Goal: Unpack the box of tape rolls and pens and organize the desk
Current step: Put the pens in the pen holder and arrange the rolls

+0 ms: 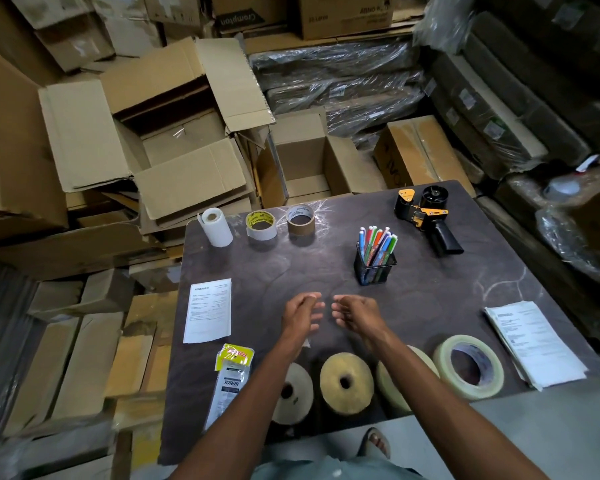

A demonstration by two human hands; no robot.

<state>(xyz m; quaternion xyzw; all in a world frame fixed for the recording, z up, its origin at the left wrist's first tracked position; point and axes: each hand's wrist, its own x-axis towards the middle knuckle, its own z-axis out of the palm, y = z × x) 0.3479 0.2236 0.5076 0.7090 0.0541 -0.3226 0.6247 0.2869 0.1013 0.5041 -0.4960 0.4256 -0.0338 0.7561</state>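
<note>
Two hands hover over the middle of the dark desk (pixel 430 289) in my head view, the left hand (pixel 300 315) and the right hand (pixel 355 313) close together with a small gap between them. Both have loosely curled, relaxed fingers and hold nothing.

Along the near edge I see four big tape rolls lying flat: a pale roll (pixel 293 393) partly under the left forearm, a yellowish roll (pixel 346 382) beside it, a third roll (pixel 392 386) largely hidden by the right forearm, and a clear roll (pixel 471 367) with a wide core. At the far edge stand a white paper roll (pixel 217 226), a white tape roll (pixel 261 225) and a brown tape roll (pixel 300 220). A black mesh holder (pixel 374 268) full of coloured pens (pixel 378 242) stands right of centre, with a tape dispenser (pixel 426 216) behind it. A printed sheet (pixel 208 310) lies at the left, a stack of papers (pixel 534 344) at the right, and a plastic packet (pixel 231 379) near the left corner. Open cardboard boxes (pixel 174 133) sit beyond the desk.
</note>
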